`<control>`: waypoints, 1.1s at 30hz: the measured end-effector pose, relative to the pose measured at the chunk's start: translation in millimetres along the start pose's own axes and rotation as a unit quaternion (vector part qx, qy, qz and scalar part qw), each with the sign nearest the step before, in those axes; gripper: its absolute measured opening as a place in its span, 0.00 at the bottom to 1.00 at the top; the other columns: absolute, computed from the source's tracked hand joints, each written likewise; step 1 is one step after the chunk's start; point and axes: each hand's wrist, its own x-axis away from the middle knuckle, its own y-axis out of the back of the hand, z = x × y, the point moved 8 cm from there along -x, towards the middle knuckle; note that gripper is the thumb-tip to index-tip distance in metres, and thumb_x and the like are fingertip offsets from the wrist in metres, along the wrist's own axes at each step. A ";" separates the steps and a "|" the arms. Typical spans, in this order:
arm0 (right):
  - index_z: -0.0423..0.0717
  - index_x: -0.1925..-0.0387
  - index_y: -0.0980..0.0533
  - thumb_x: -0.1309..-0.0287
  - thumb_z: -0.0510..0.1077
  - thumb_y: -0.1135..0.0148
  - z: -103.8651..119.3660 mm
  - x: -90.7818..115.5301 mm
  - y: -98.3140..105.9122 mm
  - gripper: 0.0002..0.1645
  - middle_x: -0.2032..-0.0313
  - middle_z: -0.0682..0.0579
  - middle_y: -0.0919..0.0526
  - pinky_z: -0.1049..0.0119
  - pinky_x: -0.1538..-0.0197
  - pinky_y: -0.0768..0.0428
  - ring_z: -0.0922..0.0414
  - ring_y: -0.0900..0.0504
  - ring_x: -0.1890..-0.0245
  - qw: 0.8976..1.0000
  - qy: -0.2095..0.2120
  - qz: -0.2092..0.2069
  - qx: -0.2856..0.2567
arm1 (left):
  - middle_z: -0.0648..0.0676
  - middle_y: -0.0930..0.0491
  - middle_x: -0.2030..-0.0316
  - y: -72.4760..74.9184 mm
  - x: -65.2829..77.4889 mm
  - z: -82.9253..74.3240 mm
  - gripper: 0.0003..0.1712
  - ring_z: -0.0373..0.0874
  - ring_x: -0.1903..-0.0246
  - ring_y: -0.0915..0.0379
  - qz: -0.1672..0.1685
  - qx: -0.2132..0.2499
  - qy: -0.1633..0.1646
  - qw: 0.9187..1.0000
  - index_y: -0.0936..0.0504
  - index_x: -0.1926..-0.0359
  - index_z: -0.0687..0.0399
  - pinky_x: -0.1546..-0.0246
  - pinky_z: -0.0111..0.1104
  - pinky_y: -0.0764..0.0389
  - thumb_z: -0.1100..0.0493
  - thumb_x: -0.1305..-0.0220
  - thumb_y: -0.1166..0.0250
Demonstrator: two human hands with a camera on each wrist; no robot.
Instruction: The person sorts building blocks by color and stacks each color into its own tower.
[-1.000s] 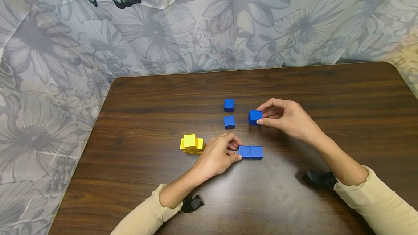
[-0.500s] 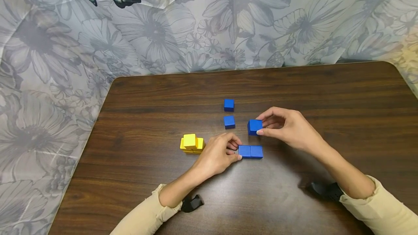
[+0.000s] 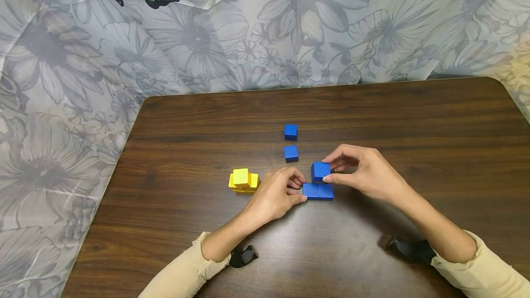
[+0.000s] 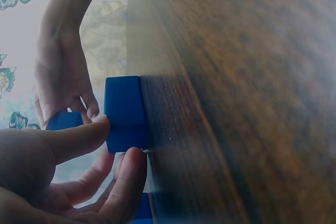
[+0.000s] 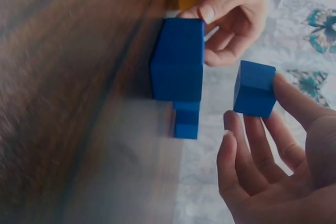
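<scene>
Two blue cubes (image 3: 318, 191) sit side by side on the table, touching. At their left end my left hand (image 3: 273, 194) pinches the left cube, thumb at its near corner and fingers at its far corner. Between thumb and fingertips my right hand (image 3: 368, 174) holds another blue cube (image 3: 320, 171). In the right wrist view this held cube (image 5: 255, 88) is raised clear of the table, apart from the pair (image 5: 178, 59). The left wrist view shows the thumb and fingertips against the end of the pair (image 4: 125, 113).
Two loose blue cubes, one far (image 3: 290, 132) and one nearer (image 3: 291, 153), lie beyond my left hand. A small stack of yellow blocks (image 3: 241, 179) stands left of that hand. The brown wooden table (image 3: 186, 132) ends at a flowered cloth backdrop (image 3: 198, 36).
My right hand has brought the held blue cube nearer to me and slightly left, from beyond the pair to above its far edge. My left hand has stayed in place.
</scene>
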 end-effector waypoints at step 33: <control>0.57 0.64 0.18 0.57 0.46 0.18 -2.2 6.2 -29.0 0.18 0.66 0.63 0.16 0.65 0.61 0.18 0.60 0.18 0.65 0.998 0.002 0.033 0.056 | 0.51 0.18 0.60 2.0 1.6 -1.0 0.18 0.37 0.63 0.19 0.001 0.005 -0.002 1.000 0.19 0.54 0.57 0.61 0.21 0.20 0.65 0.46 0.24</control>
